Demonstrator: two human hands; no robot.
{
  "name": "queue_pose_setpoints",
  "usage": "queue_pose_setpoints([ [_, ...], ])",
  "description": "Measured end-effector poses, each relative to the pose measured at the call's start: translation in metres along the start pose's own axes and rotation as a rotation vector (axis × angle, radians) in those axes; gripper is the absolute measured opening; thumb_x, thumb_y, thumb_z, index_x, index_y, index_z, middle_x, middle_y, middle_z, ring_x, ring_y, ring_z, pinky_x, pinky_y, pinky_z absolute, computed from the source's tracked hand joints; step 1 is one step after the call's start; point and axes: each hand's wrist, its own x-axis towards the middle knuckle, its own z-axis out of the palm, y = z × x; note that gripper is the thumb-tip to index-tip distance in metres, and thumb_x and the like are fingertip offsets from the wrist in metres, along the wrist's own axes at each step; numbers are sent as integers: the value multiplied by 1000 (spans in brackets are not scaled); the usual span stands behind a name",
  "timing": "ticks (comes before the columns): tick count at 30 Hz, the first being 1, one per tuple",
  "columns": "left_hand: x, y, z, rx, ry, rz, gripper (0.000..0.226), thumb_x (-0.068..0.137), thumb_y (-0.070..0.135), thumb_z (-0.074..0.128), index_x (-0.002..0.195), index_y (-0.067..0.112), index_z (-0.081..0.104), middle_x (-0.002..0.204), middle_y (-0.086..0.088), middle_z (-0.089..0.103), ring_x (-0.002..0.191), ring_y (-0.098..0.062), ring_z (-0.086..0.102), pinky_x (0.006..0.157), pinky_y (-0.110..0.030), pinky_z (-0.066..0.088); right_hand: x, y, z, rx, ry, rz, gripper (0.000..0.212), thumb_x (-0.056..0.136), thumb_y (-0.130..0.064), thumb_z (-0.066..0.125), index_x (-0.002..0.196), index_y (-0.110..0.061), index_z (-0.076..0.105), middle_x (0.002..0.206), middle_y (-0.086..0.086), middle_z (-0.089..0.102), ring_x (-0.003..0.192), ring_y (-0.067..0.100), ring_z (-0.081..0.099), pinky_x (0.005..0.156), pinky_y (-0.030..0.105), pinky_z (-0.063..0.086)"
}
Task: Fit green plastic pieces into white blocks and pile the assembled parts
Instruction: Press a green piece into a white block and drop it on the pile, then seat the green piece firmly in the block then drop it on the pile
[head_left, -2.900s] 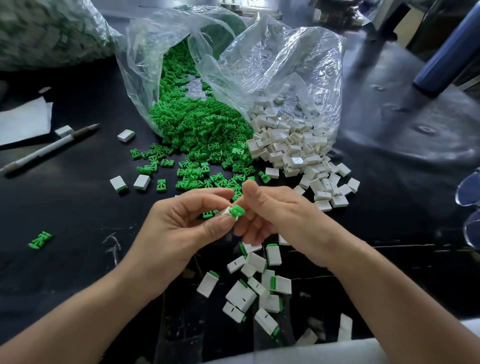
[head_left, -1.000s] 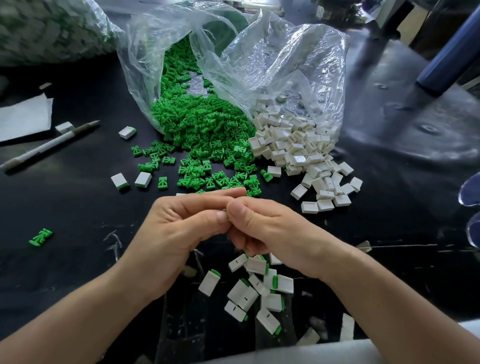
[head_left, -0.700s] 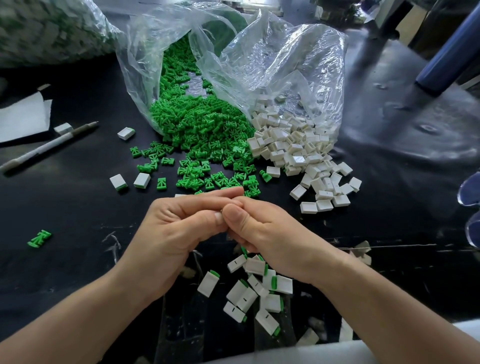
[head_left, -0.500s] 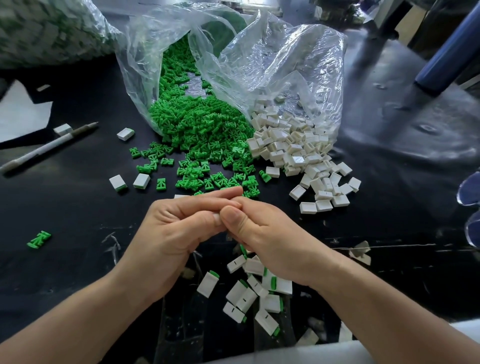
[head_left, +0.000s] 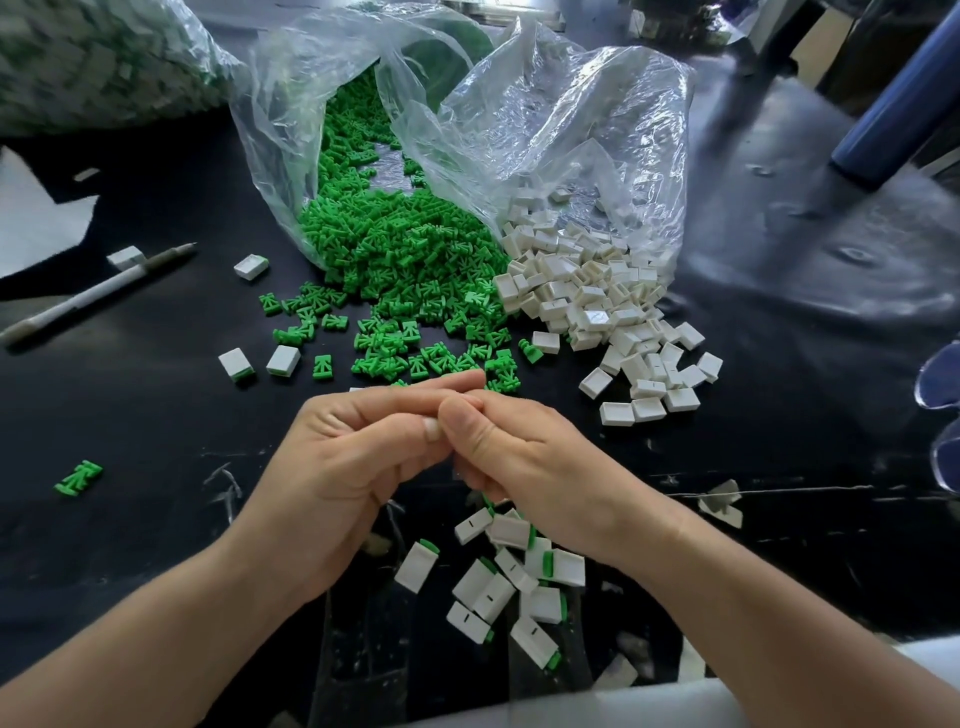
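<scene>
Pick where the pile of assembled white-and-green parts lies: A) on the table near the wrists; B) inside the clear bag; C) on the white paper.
A: the assembled parts lie heaped on the black table by the wrists of the left hand and right hand.

Bright green plastic pieces (head_left: 400, 254) and plain white blocks (head_left: 587, 291) lie in clear bags (head_left: 566, 114) on a glossy black table (head_left: 150, 415); assembled parts (head_left: 540, 605) are white with green tips.
</scene>
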Motion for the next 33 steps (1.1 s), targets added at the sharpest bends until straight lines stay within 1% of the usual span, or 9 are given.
queue_pose_setpoints([
  [3, 0, 1, 1, 24, 7, -2, 26, 69, 8, 57, 85, 12, 77, 99, -10, 72, 82, -22, 71, 68, -23, 55, 1, -1, -2, -45, -1, -14, 67, 74, -63, 26, 91, -9, 63, 58, -12, 48, 55, -1, 44, 61, 22, 36],
  [6, 0, 0, 0, 70, 72, 11, 25, 70, 12, 58, 85, 16, 77, 94, -9, 73, 85, -20, 70, 68, -22, 55, 2, -1, -9, -210, 86, -63, 72, 74, -66, 21, 80, -6, 62, 58, -7, 49, 53, 4, 44, 54, 24, 36],
  [9, -1, 0, 1, 170, 117, 14, 21, 69, 16, 60, 79, 22, 77, 79, -6, 74, 72, -12, 67, 59, -18, 52, 6, 6, -24, -349, 267, -57, 56, 82, -60, 32, 75, -11, 58, 60, -4, 48, 53, 8, 42, 52, 20, 34],
  [12, -5, 2, 6, 285, 42, -15, 11, 72, 18, 74, 82, 23, 77, 67, -4, 71, 57, -6, 61, 51, -15, 48, 14, 22, -39, -553, 468, -25, 23, 90, -37, 53, 97, -18, 63, 76, -12, 46, 67, 2, 44, 62, 11, 33],
  [14, -8, 2, 10, 336, -11, -45, 21, 64, 20, 72, 85, 24, 75, 63, -3, 70, 53, -3, 60, 49, -13, 47, 19, 31, -46, -660, 532, 16, 27, 90, -29, 55, 114, -18, 61, 94, -4, 49, 86, 15, 52, 79, 22, 39],
  [16, -10, 1, 12, 334, -63, -89, 30, 56, 21, 70, 85, 23, 74, 65, -5, 71, 54, -5, 62, 51, -13, 49, 23, 35, -49, -711, 553, 48, 32, 91, -26, 55, 122, -20, 58, 108, 4, 50, 100, 23, 52, 87, 32, 40],
  [23, -10, 0, 12, 380, -167, -137, 33, 53, 36, 71, 85, 24, 74, 63, 1, 69, 55, -2, 60, 53, -14, 48, 31, 45, -50, -894, 510, 119, 39, 94, -29, 48, 133, -28, 47, 106, 5, 51, 108, 25, 47, 84, 35, 39],
  [27, -10, 0, 11, 400, -151, -122, 33, 54, 38, 69, 85, 27, 74, 70, -3, 72, 63, -10, 65, 55, -15, 50, 33, 48, -51, -903, 520, 127, 30, 93, -28, 51, 121, -22, 56, 107, 6, 50, 107, 26, 48, 82, 34, 39],
  [33, -8, 0, 10, 426, -76, -75, 29, 57, 35, 68, 82, 22, 76, 70, -5, 72, 55, -6, 63, 51, -11, 47, 29, 45, -54, -772, 596, 18, 21, 89, -20, 58, 108, -12, 63, 109, 7, 56, 100, 25, 54, 86, 31, 39],
])
